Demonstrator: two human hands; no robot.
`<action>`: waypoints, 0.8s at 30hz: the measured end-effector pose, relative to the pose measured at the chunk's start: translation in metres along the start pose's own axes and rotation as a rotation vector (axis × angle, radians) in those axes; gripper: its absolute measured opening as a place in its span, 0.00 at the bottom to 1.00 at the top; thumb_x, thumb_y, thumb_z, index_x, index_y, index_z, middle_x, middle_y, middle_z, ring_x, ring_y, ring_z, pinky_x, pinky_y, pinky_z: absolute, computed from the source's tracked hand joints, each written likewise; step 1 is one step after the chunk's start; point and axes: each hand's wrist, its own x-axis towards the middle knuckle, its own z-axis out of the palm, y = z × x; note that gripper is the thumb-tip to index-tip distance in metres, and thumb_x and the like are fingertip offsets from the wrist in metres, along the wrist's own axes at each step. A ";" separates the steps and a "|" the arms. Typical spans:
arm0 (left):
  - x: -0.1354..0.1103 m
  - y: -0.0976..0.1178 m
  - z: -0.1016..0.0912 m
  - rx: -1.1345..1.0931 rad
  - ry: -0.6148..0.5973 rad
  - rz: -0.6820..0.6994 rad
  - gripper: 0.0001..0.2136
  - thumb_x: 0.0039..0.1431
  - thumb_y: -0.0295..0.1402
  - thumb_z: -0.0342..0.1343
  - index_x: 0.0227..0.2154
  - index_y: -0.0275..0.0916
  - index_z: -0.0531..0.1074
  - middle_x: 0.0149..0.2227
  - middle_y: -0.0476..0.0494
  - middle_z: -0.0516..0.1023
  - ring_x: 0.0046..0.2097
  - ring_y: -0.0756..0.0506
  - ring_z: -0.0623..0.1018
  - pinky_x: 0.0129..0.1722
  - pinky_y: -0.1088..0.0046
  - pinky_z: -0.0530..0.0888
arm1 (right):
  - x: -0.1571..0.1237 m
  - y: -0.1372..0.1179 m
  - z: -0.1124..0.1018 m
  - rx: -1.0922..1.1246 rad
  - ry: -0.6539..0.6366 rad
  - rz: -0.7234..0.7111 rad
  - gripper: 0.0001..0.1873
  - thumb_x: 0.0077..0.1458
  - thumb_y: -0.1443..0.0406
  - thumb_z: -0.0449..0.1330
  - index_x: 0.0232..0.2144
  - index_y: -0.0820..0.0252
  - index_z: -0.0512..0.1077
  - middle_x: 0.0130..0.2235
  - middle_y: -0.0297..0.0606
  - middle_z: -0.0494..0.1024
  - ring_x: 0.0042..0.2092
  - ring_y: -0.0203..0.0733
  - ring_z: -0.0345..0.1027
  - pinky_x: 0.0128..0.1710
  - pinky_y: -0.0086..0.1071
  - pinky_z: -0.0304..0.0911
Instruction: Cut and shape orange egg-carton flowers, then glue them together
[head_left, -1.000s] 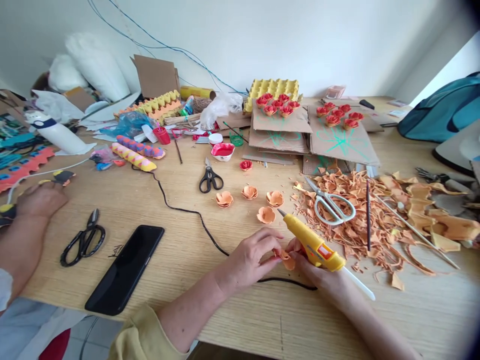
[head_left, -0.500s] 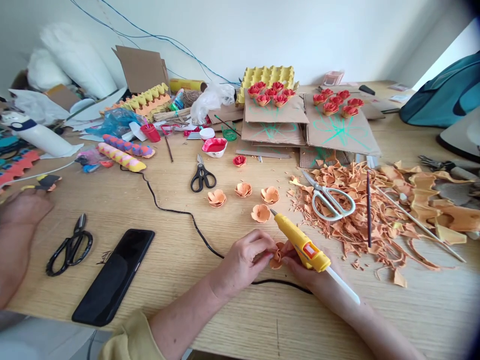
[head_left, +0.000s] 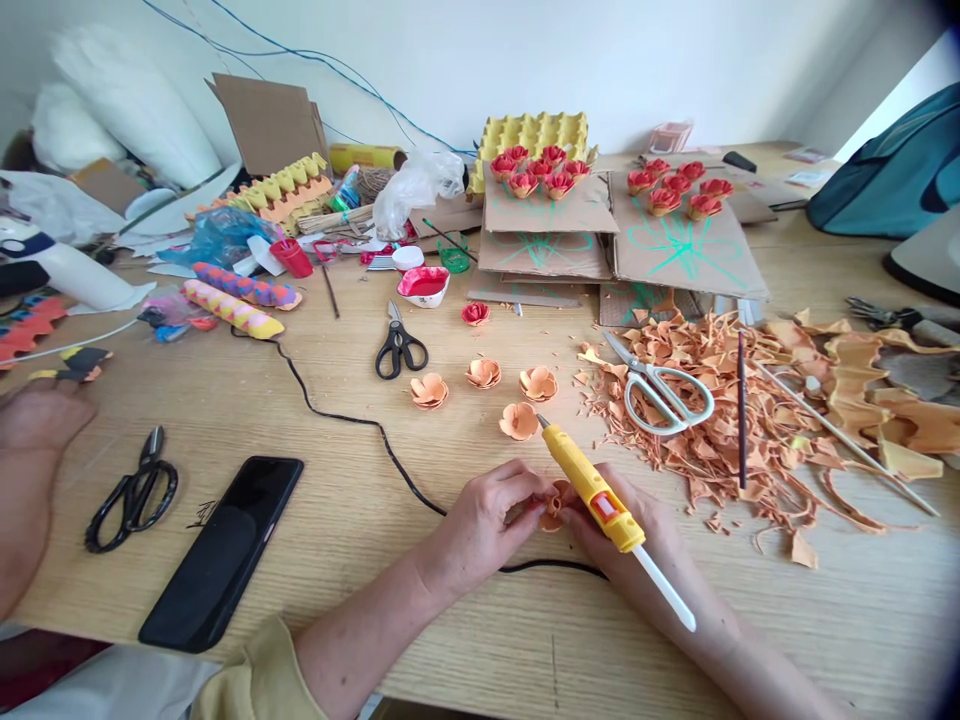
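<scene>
My left hand (head_left: 491,515) pinches a small orange paper flower (head_left: 556,503) low over the wooden table (head_left: 315,400). My right hand (head_left: 634,545) is closed round a yellow glue gun (head_left: 592,490), whose nozzle points up and left and whose white glue stick juts toward me. Its fingertips also touch the flower. Several finished orange flowers (head_left: 519,421) lie just beyond my hands. The gun's black cord (head_left: 352,422) runs left across the table.
A pile of orange scraps (head_left: 750,420) with white-handled scissors (head_left: 660,392) lies at right. Black scissors (head_left: 400,345), a black phone (head_left: 221,550) and another pair of black scissors (head_left: 135,492) lie at left. Another person's hand (head_left: 37,415) rests far left. Red flowers sit on cardboard (head_left: 675,250) behind.
The view shifted slightly. Both hands turned the orange flower between them, and the glue gun tilted a little more upright, sliding left with my right hand.
</scene>
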 end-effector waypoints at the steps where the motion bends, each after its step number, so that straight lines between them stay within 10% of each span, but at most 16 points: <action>1: 0.000 -0.001 0.000 0.004 0.000 0.003 0.10 0.62 0.22 0.54 0.42 0.37 0.76 0.35 0.45 0.76 0.37 0.48 0.78 0.40 0.73 0.75 | 0.000 0.000 0.000 -0.008 0.000 -0.002 0.06 0.61 0.60 0.58 0.36 0.56 0.70 0.36 0.37 0.78 0.36 0.41 0.75 0.37 0.32 0.68; 24: 0.005 0.004 -0.001 0.042 -0.071 -0.069 0.07 0.53 0.23 0.64 0.33 0.35 0.72 0.31 0.49 0.71 0.32 0.49 0.72 0.33 0.75 0.69 | 0.000 -0.001 0.002 -0.017 0.006 -0.006 0.05 0.61 0.60 0.58 0.35 0.54 0.69 0.35 0.36 0.77 0.35 0.40 0.74 0.35 0.31 0.67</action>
